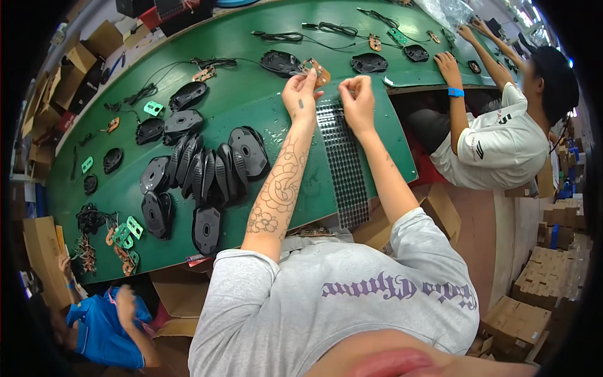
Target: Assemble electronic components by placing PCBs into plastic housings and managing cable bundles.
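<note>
My left hand [300, 99] pinches a small orange-brown circuit board [321, 75] by its edge, above the green table. Just to the right, my right hand [358, 102] has its fingertips pressed together; whatever is between them is too small to make out. Under my hands lies a clear sheet with rows of small black pieces [345, 169], which runs to the table's near edge. Beyond the left hand sits a black mouse shell [280, 63] with a cable by it. A row of black mouse shells [204, 168] stands left of my left forearm.
Green boards [127, 234] and bundled black cables [94, 218] lie at the table's left end. More cables [331, 28] and a mouse shell [369, 62] lie on the far side. One co-worker [496, 135] sits at the right, another in blue [110, 323] at the lower left. Cardboard boxes [518, 323] stand at right.
</note>
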Available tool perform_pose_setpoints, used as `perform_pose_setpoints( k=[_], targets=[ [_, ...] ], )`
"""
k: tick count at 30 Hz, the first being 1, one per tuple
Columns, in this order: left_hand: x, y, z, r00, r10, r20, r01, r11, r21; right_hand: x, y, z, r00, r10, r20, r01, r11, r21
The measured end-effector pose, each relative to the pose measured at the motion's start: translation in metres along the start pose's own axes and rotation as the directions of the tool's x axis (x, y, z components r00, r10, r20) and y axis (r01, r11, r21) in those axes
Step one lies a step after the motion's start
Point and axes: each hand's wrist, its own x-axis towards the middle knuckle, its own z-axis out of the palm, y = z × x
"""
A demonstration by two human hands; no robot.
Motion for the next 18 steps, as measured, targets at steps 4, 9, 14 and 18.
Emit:
perform_pose_setpoints(
  k=[4,9,14,18],
  targets=[
    [0.015,-0.007,-0.005,0.989,0.132,0.068,-0.139,0.984,0.113,0.047,0.029,0.017,0.995,0.103,-0.007,-0.077,0.785,0.615],
    [0.041,-0.019,-0.009,0.976,0.179,0.125,-0.212,0.914,0.347,0.073,0.064,0.033,0.972,0.152,0.178,-0.234,0.645,0.727],
    [0.089,-0.024,-0.002,0.974,0.18,0.137,-0.223,0.862,0.455,0.108,0.079,0.051,0.972,0.107,0.208,-0.228,0.637,0.737],
    [0.086,-0.036,-0.002,0.952,0.251,0.177,-0.307,0.782,0.543,0.104,0.086,0.047,0.969,0.137,0.207,-0.245,0.666,0.705]
  ],
)
